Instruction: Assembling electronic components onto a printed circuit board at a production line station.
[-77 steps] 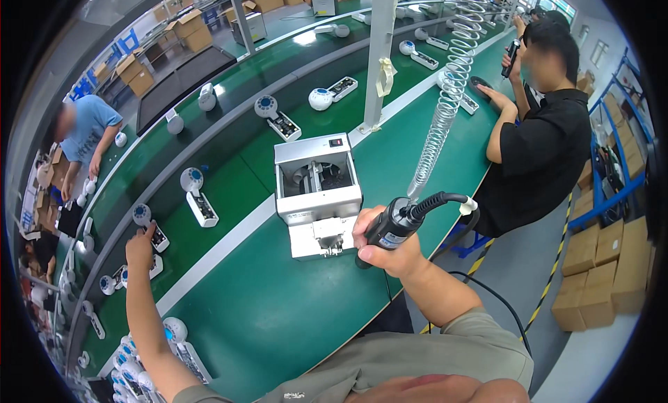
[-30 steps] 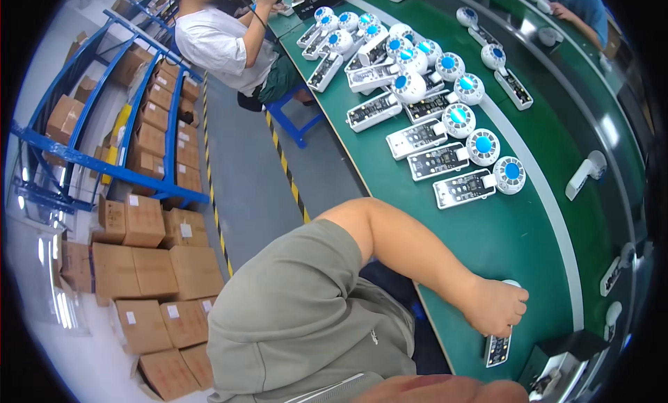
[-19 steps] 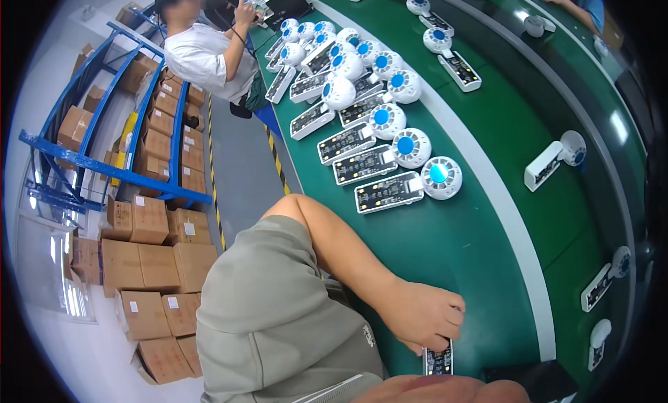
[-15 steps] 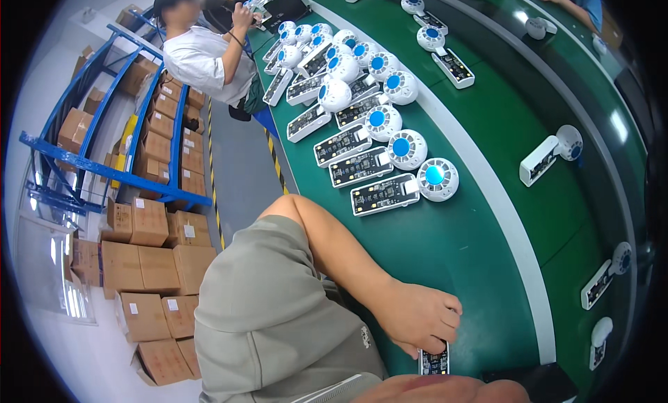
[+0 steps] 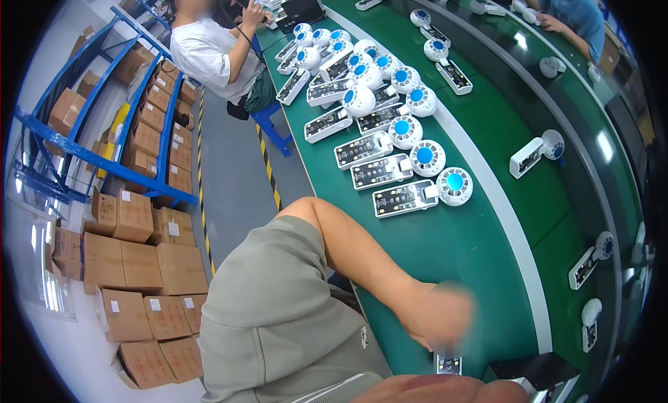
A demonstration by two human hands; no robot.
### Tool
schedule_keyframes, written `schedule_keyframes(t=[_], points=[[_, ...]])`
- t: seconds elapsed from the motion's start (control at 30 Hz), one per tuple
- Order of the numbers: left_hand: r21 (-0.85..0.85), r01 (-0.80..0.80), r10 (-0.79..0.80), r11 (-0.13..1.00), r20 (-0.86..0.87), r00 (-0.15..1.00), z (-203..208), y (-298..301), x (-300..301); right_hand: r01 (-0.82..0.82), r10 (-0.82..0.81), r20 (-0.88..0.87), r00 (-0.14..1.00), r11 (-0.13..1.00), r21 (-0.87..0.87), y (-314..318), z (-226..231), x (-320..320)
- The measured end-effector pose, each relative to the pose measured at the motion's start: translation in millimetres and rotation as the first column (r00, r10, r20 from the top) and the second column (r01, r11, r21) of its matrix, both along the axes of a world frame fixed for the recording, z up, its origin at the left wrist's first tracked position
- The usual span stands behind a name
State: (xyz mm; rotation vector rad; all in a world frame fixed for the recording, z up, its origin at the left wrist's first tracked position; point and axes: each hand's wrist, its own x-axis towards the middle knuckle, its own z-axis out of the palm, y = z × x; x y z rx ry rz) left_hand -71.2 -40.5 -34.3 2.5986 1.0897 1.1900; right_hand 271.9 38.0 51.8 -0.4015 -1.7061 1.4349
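Observation:
My left hand (image 5: 437,314) reaches over the near part of the green bench, its fingers smeared by blur. Just below it, partly covered, lies a white handle with an exposed circuit board (image 5: 449,365); the hand is at or against its upper end, and any grip cannot be made out. Beyond my forearm, the nearest of several white handheld devices, shaped like small fans, shows an open circuit-board handle (image 5: 406,198) and a round vented head with a blue disc (image 5: 455,186). More such devices (image 5: 359,100) crowd the bench behind it. My right hand is out of view.
Similar devices (image 5: 531,155) sit spaced along the green conveyor (image 5: 501,152) on the right. A black box (image 5: 532,370) stands at the bench's near right. Cartons (image 5: 111,260) and a blue rack (image 5: 83,159) are at left. Co-workers (image 5: 212,59) work at the far end and across the conveyor.
My left hand has shifted slightly right, and its fingers, curled over the circuit-board handle before, are now blurred. The view has turned a little; the devices on the conveyor have moved along.

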Motion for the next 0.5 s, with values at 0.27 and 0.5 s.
schedule_keyframes(t=[0.27, 0.5], points=[[0.089, -0.029, 0.041, 0.996, -0.135, 0.990, -2, 1, 6, 0.116, -0.116, -0.006, 0.993, 0.993, -0.007, -20, -2, 4], [0.196, -0.070, 0.123, 0.978, -0.273, 0.954, -8, 2, 17, 0.158, -0.147, -0.115, 0.982, 0.982, 0.101, -12, 0, 3]])
